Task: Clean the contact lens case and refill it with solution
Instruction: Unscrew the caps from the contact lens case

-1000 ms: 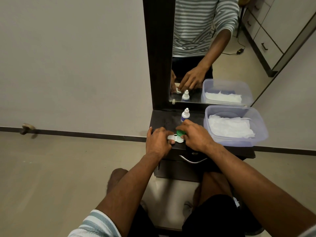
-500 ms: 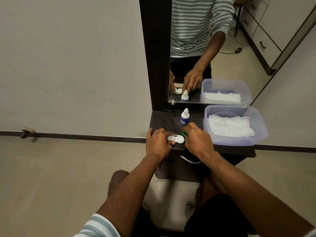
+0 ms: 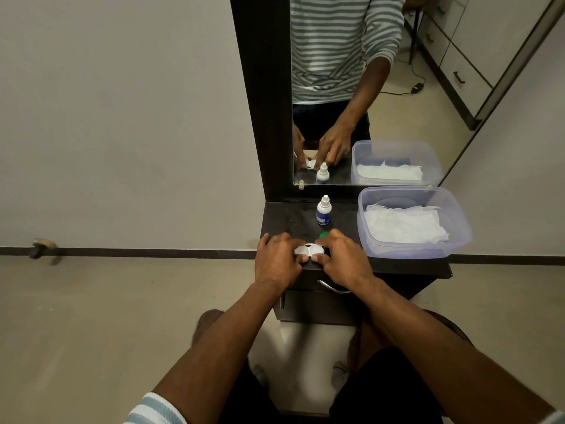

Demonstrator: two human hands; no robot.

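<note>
A white contact lens case [image 3: 309, 249] lies near the front edge of the dark dresser top [image 3: 284, 220]. My left hand [image 3: 278, 261] grips its left end with curled fingers and thumb. My right hand [image 3: 342, 260] pinches its right end, thumb at the front. A green cap [image 3: 323, 235] lies on the top just behind my right fingers, partly hidden. A small white solution bottle [image 3: 323, 211] with a blue label stands upright behind the case, capped.
A clear plastic tub [image 3: 458, 237] holding white tissue [image 3: 403, 223] sits at the right of the dresser top. A mirror [image 3: 428, 87] stands behind and reflects the scene. A drawer handle [image 3: 333, 288] is below the front edge.
My right hand has set the green cap down behind the case and come back to the case's right end. My left hand has stayed on the case.
</note>
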